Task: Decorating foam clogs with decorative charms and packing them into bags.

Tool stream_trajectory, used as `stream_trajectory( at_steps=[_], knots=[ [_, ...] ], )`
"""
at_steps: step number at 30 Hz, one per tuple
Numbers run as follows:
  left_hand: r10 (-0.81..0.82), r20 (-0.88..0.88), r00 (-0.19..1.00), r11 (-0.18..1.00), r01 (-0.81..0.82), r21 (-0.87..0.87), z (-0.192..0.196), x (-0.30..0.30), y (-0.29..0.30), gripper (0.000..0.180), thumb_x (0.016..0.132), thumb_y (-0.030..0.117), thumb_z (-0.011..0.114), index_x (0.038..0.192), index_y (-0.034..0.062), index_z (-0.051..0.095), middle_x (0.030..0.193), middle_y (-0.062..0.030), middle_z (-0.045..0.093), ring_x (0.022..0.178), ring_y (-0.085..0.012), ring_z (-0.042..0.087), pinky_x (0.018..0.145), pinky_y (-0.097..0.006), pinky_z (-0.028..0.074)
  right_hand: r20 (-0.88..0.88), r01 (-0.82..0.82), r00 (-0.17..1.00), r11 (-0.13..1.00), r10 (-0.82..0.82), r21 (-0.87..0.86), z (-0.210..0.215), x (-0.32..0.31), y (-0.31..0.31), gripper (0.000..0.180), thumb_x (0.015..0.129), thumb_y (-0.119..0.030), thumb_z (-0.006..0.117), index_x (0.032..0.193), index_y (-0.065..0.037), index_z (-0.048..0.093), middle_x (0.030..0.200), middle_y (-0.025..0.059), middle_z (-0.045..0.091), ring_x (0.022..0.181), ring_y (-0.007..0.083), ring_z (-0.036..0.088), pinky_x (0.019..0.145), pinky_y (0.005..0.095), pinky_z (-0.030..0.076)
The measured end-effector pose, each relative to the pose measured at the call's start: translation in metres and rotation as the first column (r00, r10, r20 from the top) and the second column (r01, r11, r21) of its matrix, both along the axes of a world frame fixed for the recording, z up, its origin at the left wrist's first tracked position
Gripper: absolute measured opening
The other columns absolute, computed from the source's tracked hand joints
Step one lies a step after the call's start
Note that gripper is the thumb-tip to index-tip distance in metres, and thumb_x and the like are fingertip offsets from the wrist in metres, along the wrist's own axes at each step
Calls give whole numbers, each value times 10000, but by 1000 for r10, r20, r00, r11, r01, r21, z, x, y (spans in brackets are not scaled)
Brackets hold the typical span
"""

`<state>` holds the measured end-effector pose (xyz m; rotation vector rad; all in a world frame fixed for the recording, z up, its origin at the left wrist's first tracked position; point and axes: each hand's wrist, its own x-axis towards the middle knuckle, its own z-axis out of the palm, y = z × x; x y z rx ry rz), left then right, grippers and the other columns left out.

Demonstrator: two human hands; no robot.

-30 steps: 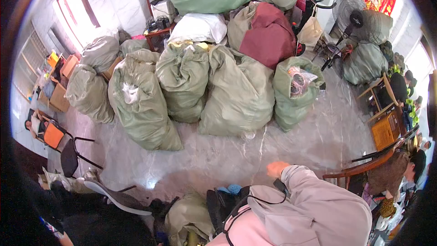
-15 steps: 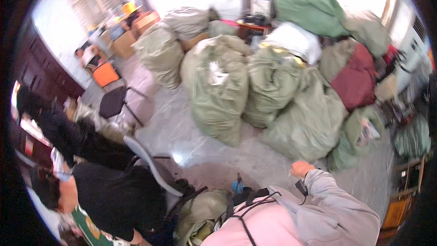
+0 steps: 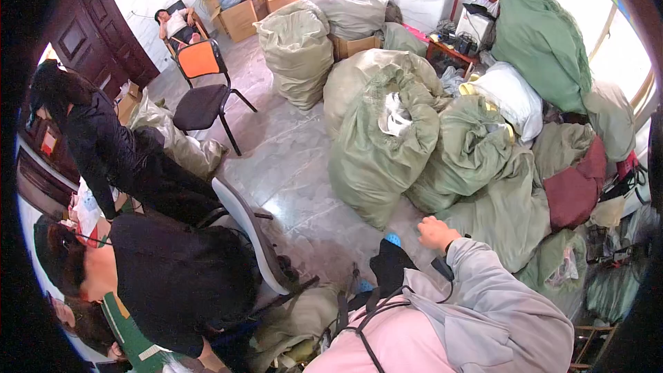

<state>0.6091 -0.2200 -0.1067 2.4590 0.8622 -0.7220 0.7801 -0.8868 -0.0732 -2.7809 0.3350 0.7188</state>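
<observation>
My right hand (image 3: 436, 233) hangs in front of me at the end of a grey sleeve, its fingers curled in, with nothing visible in them. Closest to it are a large greenish woven sack (image 3: 376, 166) with white material showing at its mouth, and a slumped sack (image 3: 501, 211) to the right. The hand appears apart from both. A small black device (image 3: 442, 267) on a cord hangs by my right forearm. One of my blue shoes (image 3: 393, 239) shows below the black trouser leg. My left hand is out of the picture.
More stuffed sacks, including a maroon one (image 3: 572, 190), fill the right side. Two people in black (image 3: 179, 276) are at the left, beside a grey chair back (image 3: 252, 242). A black chair with an orange back (image 3: 200, 59) stands farther off, near a reclining person (image 3: 181, 25).
The view has swung left, so sacks and chairs sit farther right in it. I have stepped forward: a leg and shoe now show. My right hand has swung forward and slightly left.
</observation>
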Motion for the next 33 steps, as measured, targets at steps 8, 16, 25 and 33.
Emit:
stream_trajectory(
  at_steps=[8,16,25,33],
  knots=[
    [-44,-97,994,993,33,-113,2,69,-48,865,741,578,708,1361,56,408,1431,-167,366,1277,-400,387,1012,-519,385,114,-86,988,989,100,-121,-31,99,-52,424,721,-249,678,1055,-16,560,1126,169,528,1146,330,457,953,419,412],
    [-142,-196,970,984,118,-130,39,189,-84,860,746,572,706,1370,64,401,1448,-156,351,1288,-396,377,1016,-521,381,225,127,972,960,-70,-249,-57,199,-132,799,661,-281,740,1299,60,400,1254,241,462,1256,394,378,1011,487,354],
    [-293,-239,926,944,241,-224,46,325,-152,855,753,566,705,1379,75,393,1467,-143,335,1301,-392,365,1020,-522,376,131,385,922,903,-366,-192,-98,223,-211,353,852,-159,482,1171,-50,587,1071,141,615,1065,312,530,846,479,443],
    [-511,-268,817,836,399,-377,35,442,-202,851,758,561,703,1386,82,388,1481,-134,322,1310,-388,355,1023,-524,372,189,75,978,992,-93,98,-82,188,-185,196,762,-132,551,889,-98,696,963,122,671,951,292,632,779,434,513]
  ],
)
